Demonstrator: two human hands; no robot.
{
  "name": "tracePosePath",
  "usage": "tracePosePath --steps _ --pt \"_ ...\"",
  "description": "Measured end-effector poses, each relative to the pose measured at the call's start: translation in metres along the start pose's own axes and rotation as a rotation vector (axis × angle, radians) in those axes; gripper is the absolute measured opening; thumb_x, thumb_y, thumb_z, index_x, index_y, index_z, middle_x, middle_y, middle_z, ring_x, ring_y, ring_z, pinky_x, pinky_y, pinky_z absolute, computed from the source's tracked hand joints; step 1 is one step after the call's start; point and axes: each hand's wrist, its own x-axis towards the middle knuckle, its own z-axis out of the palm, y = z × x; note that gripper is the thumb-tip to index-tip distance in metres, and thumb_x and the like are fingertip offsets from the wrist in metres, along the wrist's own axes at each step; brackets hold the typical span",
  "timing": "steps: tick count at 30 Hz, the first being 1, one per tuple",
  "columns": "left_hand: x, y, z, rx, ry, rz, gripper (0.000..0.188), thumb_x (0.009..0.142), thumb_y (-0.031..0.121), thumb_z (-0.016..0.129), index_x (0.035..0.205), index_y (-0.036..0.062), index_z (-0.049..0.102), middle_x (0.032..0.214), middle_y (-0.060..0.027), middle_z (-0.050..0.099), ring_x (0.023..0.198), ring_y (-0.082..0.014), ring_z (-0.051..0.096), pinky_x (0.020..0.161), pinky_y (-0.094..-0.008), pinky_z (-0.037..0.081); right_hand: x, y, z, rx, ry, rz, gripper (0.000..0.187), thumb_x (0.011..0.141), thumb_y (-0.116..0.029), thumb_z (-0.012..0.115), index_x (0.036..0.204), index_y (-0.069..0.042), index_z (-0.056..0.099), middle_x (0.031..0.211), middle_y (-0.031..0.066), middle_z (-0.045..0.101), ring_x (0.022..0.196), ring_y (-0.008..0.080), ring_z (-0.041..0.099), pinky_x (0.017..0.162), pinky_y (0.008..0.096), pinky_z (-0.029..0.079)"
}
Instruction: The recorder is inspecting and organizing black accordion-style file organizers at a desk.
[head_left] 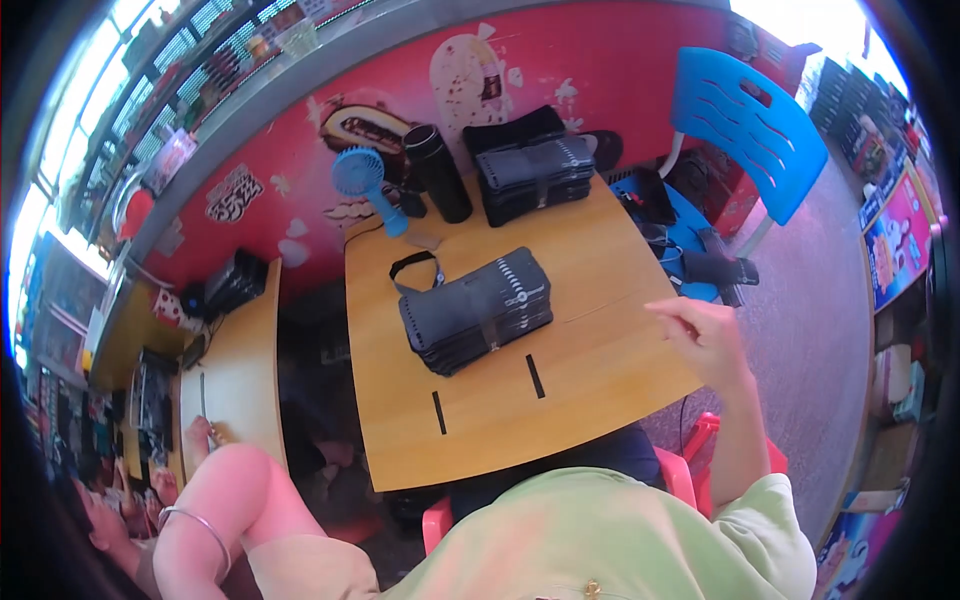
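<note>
My right hand (705, 338) is raised past the right edge of the wooden table (610, 360), its fingers curled together. Whether anything is between them I cannot make out. A thin pale thread-like line (600, 308) crosses the tabletop towards it. My left arm (235, 490), with a bracelet, is bent at the lower left; its hand is out of view. Mid-table lies a stack of dark flat fabric pieces (470, 312), banded around the middle, with white marks along one end. A black strap loop (418, 272) sits behind it. Two short black strips (535, 376) lie in front.
At the table's back stand a blue handheld fan (372, 190), a black tumbler (438, 172) and another dark stack (538, 172). A blue chair (745, 130) with items on its seat is at the right. On the left, another person's hand (203, 436) is at a second table (235, 370).
</note>
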Motion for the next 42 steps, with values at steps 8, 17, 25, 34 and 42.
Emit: tracePosePath --steps 8,17,25,34,42 --pt "-0.042 -0.111 0.045 -0.417 0.397 -0.286 0.029 0.092 0.031 0.061 0.082 0.0046 0.067 0.085 -0.0106 0.067 0.078 -0.025 0.066 0.069 -0.0368 0.054 -0.024 0.043 0.035 -0.127 -0.322 0.078 0.029 0.083 -0.011 0.064 0.11 -0.002 0.064 0.078 0.0122 0.065 0.063 0.0198 0.06 0.059 0.0306 0.047" --pt "-0.033 -0.127 0.087 -0.584 0.732 -0.202 0.049 0.097 0.045 0.045 0.097 0.0037 0.071 0.096 -0.0154 0.062 0.083 -0.0285 0.061 0.073 -0.0389 0.049 -0.038 0.068 0.072 -0.047 -0.559 0.238 0.031 0.082 -0.019 0.065 0.108 -0.002 0.063 0.081 0.0154 0.066 0.075 0.0282 0.064 0.066 0.0377 0.049" --pt "-0.013 -0.154 0.139 -0.694 1.031 0.085 0.068 0.092 0.065 0.032 0.112 0.0095 0.068 0.11 -0.03 0.057 0.095 -0.0406 0.058 0.081 -0.0529 0.045 -0.054 0.097 0.093 -0.121 -0.453 0.253 0.031 0.083 -0.018 0.064 0.112 -0.007 0.064 0.08 0.0107 0.065 0.069 0.0214 0.062 0.065 0.0331 0.049" --pt "-0.011 -0.175 0.147 -0.618 0.949 -0.507 0.073 0.089 0.068 0.037 0.123 0.0043 0.044 0.088 -0.0132 0.062 0.08 -0.0248 0.064 0.077 -0.0403 0.047 -0.058 0.1 0.092 -0.041 -0.363 0.286 0.029 0.085 -0.025 0.062 0.113 -0.015 0.065 0.084 0.0083 0.068 0.076 0.0229 0.066 0.068 0.035 0.051" --pt "0.013 -0.204 0.132 -0.476 0.918 -0.586 0.049 0.094 0.055 0.045 0.115 0.0115 0.053 0.099 -0.01 0.055 0.099 -0.0272 0.056 0.086 -0.0438 0.047 -0.063 0.112 0.093 0.081 -0.277 0.312 0.023 0.087 -0.028 0.061 0.104 -0.014 0.068 0.086 0.0069 0.069 0.079 0.0239 0.066 0.068 0.0349 0.051"
